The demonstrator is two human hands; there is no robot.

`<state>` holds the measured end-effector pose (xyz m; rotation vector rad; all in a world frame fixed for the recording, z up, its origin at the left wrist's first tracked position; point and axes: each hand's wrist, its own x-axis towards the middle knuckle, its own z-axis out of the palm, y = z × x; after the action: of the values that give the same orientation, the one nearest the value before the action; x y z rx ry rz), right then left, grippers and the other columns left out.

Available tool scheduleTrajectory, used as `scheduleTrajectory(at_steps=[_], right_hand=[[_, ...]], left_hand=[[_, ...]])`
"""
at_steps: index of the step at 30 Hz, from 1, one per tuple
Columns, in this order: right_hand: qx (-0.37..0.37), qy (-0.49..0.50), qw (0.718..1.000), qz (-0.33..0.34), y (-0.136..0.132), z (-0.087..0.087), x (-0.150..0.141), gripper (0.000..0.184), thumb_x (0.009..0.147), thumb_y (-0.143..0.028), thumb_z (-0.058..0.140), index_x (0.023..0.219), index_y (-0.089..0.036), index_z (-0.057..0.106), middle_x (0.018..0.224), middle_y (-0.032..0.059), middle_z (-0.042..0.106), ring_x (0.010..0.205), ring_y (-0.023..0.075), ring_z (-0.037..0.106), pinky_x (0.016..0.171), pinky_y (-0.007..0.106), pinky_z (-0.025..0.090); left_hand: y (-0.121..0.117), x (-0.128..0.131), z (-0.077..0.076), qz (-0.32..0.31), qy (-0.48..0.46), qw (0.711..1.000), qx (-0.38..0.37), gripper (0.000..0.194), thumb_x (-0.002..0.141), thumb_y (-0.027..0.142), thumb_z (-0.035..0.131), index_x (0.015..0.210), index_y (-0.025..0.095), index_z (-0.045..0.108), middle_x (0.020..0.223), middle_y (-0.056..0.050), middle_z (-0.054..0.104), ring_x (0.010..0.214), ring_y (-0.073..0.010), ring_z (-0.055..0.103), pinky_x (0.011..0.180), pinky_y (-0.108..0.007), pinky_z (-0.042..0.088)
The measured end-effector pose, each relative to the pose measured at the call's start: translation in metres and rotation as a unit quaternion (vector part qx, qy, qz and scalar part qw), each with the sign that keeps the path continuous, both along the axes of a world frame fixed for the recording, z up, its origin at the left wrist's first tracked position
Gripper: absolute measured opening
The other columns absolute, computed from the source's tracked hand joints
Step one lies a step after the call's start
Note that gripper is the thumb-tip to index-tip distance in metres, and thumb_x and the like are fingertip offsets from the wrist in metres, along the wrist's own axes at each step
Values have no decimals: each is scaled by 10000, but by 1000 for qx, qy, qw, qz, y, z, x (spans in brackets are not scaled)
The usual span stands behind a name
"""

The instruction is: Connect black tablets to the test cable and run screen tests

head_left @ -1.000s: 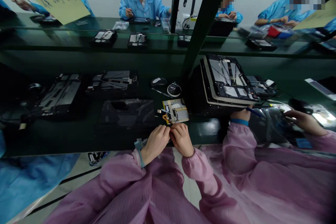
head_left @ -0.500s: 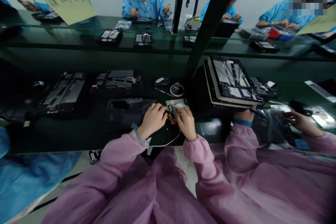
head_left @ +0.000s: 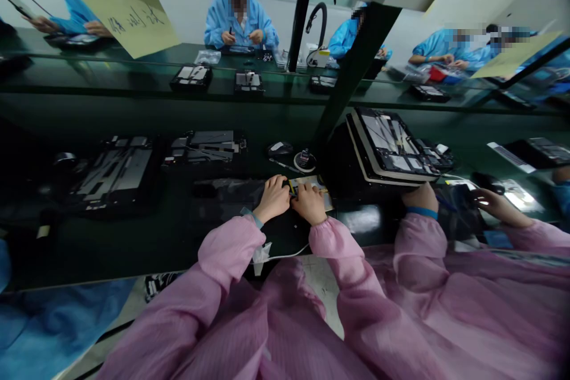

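My left hand [head_left: 273, 199] is over the bench in front of me, fingers curled and close together. Beside it, my right hand [head_left: 310, 202] is bent the same way, its fingertips resting at a flat, pale panel with yellow edges [head_left: 327, 195]. The fingertips of both hands nearly meet over a small dark part that they mostly hide, so its kind cannot be made out. Left of my hands lies a black sheet-like piece in clear film [head_left: 227, 193]. A white cable [head_left: 287, 256] runs along the bench edge below my right wrist.
A tall stack of opened tablet-like devices [head_left: 392, 145] stands to the right. More opened devices lie left [head_left: 118, 169] and on the raised shelf [head_left: 191, 76]. A mouse [head_left: 280, 149] and a white roll [head_left: 304, 161] sit behind my hands. A co-worker's hand [head_left: 499, 205] works at right.
The view has tipped up, so the bench sits lower in it. My hands have drawn closer together, and my right hand now covers more of the yellow-edged panel. The gold-coloured bits between them are hidden.
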<state>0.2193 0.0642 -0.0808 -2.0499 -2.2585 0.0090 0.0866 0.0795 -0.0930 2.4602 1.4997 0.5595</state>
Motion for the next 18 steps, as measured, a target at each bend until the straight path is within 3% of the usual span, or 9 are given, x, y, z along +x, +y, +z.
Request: scheduleTrajectory(at_steps=[4, 6, 8, 11, 12, 15, 18], right_hand=[[3, -25, 1000, 13, 0, 15, 0, 225, 798, -219, 577, 1000, -137, 630, 1034, 185, 628, 913, 309, 593, 767, 426, 445], [34, -10, 999, 33, -5, 23, 4, 211, 815, -238, 575, 1000, -149, 623, 1036, 163, 634, 928, 283, 591, 775, 389, 450], [68, 51, 994, 69, -13, 27, 3, 195, 860, -236, 529, 1023, -161, 608, 988, 125, 648, 906, 243, 599, 770, 341, 456], [51, 167, 977, 121, -28, 18, -12, 235, 894, -215, 485, 1101, -167, 585, 898, 73, 655, 779, 190, 619, 735, 300, 477], [43, 189, 973, 123, -33, 12, -19, 259, 888, -219, 495, 1127, -163, 578, 907, 77, 654, 757, 189, 621, 728, 306, 487], [67, 234, 966, 90, -41, -6, -39, 315, 858, -253, 530, 1150, -144, 576, 987, 131, 643, 782, 225, 621, 741, 373, 511], [74, 306, 948, 46, -40, -14, -43, 350, 831, -299, 543, 1138, -136, 587, 925, 119, 645, 753, 229, 610, 727, 403, 517]], left_hand=[[-4, -6, 12, 4, -24, 1000, 3, 117, 854, 175, 548, 886, 119, 645, 1253, -166, 551, 1267, -303, 457, 1045, -436, 395], [-15, -32, 20, 25, -60, 998, 25, 235, 889, 292, 548, 1033, 118, 613, 1307, -178, 517, 1289, -297, 441, 1057, -436, 392], [-32, -75, 20, 85, -114, 988, 67, 429, 909, 392, 522, 1240, 119, 507, 1365, -191, 477, 1315, -298, 418, 1072, -459, 379], [-65, -146, 4, 289, -112, 946, 97, 431, 916, 392, 480, 1232, 100, 509, 1309, -237, 514, 1288, -371, 442, 1049, -556, 370], [-75, -164, -4, 329, -109, 934, 83, 418, 913, 375, 471, 1229, 104, 512, 1286, -238, 534, 1267, -386, 464, 1031, -582, 379], [-97, -188, -22, 319, -153, 935, 18, 412, 927, 314, 413, 1288, 126, 481, 1311, -212, 544, 1255, -344, 510, 1027, -536, 424], [-106, -182, -22, 317, -209, 925, -11, 425, 938, 264, 367, 1340, 165, 459, 1436, -176, 459, 1331, -305, 452, 1061, -489, 421]])
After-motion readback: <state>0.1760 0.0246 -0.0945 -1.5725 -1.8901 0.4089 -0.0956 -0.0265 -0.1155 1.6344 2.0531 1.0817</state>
